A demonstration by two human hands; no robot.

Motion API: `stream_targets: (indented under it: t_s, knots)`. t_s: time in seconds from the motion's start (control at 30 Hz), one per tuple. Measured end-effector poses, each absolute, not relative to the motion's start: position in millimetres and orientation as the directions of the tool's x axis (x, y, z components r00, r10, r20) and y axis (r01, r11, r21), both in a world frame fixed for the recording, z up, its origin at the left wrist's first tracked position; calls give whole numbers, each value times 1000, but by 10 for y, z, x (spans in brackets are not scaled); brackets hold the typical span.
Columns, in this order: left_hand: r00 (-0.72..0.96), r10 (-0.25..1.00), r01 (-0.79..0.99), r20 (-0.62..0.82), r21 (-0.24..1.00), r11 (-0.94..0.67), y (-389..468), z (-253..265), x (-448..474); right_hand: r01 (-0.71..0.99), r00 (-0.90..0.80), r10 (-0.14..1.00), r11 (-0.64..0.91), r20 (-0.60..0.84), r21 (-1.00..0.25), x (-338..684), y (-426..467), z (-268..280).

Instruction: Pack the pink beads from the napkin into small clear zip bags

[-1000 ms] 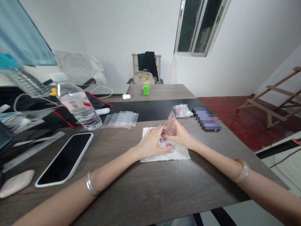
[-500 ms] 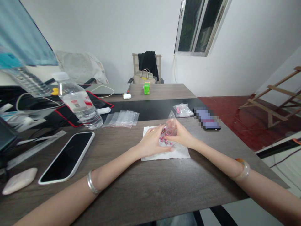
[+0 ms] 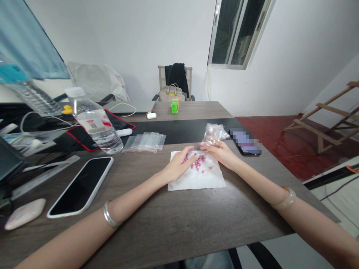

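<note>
I'm holding my left hand (image 3: 179, 166) with the thumb spread away from the fingers, over the left part of a white paper sheet (image 3: 196, 183). Small pink beads (image 3: 198, 163) are lying loosely on the sheet, most of them gathered just right of that hand and a few sitting farther right; I can't tell whether my palm is touching any. With my right hand (image 3: 210, 146) I'm pinching a crumpled clear bag (image 3: 211, 139) beyond the sheet's far right edge, though the exact grip is partly hidden. Just behind it, another small bag (image 3: 221, 131) is resting on the dark band of the table (image 3: 174, 220), and a dark phone (image 3: 246, 141) is lying to its right. On the left, flat plastic bags (image 3: 144, 142) are overlapping beside a water bottle (image 3: 98, 127), and a white-edged phone (image 3: 81, 186) is lying nearer me. A green box (image 3: 175, 106) is standing at the far end.
</note>
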State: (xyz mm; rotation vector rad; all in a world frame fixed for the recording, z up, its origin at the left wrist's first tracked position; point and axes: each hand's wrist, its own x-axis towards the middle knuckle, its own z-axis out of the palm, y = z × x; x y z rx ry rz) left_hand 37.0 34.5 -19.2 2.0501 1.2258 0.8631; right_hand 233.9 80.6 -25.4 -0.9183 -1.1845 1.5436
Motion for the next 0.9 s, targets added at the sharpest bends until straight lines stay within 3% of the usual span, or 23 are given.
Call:
stream_targets:
  t_s: [0.23, 0.4, 0.5, 0.67, 0.9]
  knots:
    - [232, 946, 477, 225, 822, -312, 565, -7, 289, -265, -377, 926, -131, -23, -955, 2360, 846, -112]
    - [233, 965, 335, 119, 922, -195, 699, 134, 242, -257, -490, 866, -253, -100, -933, 2232, 953, 10]
    - [222, 971, 340, 90, 926, -164, 726, 228, 168, -261, -556, 823, -304, -115, -916, 2069, 1036, 40]
    - [76, 995, 599, 69, 794, -101, 835, 378, -104, -227, -597, 792, -321, -129, -920, 1747, 1167, 46]
    - [-33, 995, 792, 91, 609, -29, 964, 434, -478, 46, -496, 847, -192, -189, -980, 1338, 1287, 59]
